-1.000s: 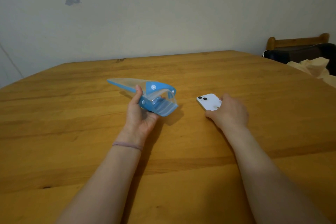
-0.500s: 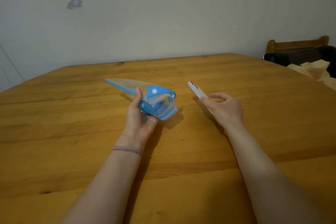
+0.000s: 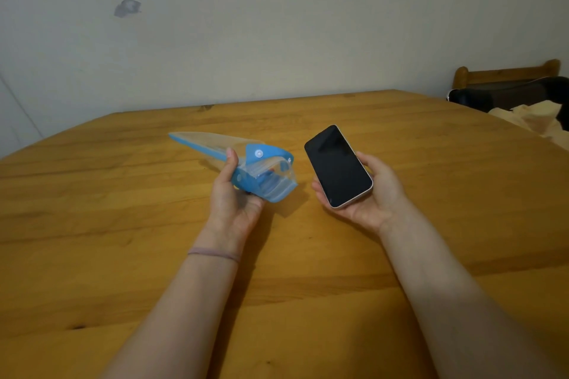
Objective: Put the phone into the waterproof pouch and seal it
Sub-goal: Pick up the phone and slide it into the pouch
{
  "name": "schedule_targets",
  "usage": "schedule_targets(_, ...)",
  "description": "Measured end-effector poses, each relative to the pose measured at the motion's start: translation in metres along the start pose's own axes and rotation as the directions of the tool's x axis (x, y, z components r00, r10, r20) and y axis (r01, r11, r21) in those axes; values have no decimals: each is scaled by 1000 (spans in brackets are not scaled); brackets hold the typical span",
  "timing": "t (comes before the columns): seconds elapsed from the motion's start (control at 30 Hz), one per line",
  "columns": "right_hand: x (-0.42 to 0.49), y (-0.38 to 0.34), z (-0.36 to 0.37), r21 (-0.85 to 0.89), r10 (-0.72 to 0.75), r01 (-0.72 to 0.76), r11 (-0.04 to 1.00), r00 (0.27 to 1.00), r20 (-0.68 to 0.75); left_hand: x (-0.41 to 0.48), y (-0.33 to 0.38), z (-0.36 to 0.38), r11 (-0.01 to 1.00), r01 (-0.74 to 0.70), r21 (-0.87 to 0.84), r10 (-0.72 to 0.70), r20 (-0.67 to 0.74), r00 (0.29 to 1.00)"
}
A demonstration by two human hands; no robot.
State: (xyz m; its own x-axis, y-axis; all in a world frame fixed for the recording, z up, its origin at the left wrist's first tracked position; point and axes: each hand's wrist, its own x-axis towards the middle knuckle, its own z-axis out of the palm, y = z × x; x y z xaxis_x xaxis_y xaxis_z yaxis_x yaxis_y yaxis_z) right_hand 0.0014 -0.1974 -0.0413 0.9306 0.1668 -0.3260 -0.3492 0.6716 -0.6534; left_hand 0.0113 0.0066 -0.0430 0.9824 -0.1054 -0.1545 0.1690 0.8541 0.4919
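Beside pouch (image 3: pixel 268 187), phone (image 3: pixel 338 166), screen up

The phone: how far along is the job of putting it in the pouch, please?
Done: the waterproof pouch, gripped by the left hand, has its mouth gaping open toward the phone. In hand: the right hand holds the phone above the table, dark screen up, beside the pouch but apart from it. Left: slide the phone into the mouth, then seal the pouch; nothing is sealed yet.
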Motion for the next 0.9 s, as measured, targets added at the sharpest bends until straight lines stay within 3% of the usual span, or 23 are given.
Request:
schedule_targets(0.3,1,5,1,-96,48,-55,994,996,-71,4,3,-3,995,-85,-58,83,-42,996)
schedule_targets(0.5,-4,4,3,-152,136,-141,978,990,-40,3,9,-2,979,-166,-118,160,-60,985)
schedule_targets(0.67,-9,4,7,-103,228,-226,969,974,4,5,11,-3,963,-258,-77,250,-105,963)
schedule_targets(0.9,-14,6,10,-185,284,-273,944,958,33,5,9,-4,962,-273,-24,270,-89,959)
